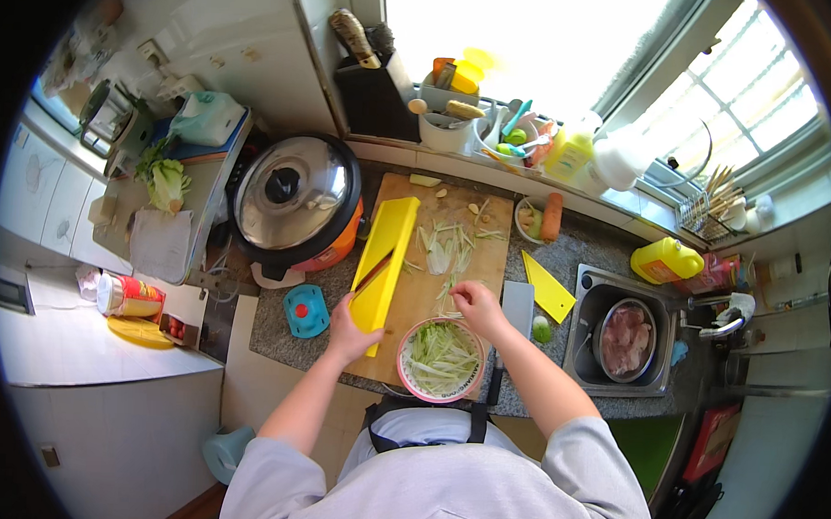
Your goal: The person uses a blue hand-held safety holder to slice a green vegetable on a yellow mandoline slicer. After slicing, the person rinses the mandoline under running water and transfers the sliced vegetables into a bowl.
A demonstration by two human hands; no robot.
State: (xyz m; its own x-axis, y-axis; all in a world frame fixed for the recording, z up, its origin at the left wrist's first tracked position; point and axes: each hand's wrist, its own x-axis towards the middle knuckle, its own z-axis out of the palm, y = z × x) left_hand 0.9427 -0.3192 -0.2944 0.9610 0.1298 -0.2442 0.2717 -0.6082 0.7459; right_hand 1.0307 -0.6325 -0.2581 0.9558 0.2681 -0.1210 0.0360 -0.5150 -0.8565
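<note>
My left hand (pixel 351 334) grips the lower end of a yellow mandoline slicer (pixel 385 258), which rests slanted along the left side of a wooden cutting board (pixel 398 362). Just above a pink-rimmed bowl (pixel 403 369), my right hand (pixel 481 308) has its fingertips drawn together near loose pale green shreds. Whether it pinches any of them is hidden. Inside the bowl lies a heap of shredded vegetable (pixel 443 356). More shreds (pixel 457 240) are scattered over the board, with a few small garlic-like pieces (pixel 473 209) towards its far edge.
A cleaver (pixel 517 308) lies beside the board, near a yellow slicer plate (pixel 548 288) and a blue holder (pixel 306 310). A small bowl (pixel 529 219) with a carrot (pixel 551 216) stands behind. The sink (pixel 583 365) holds a bowl of raw meat (pixel 627 339). A lidded electric cooker (pixel 294 193) stands left.
</note>
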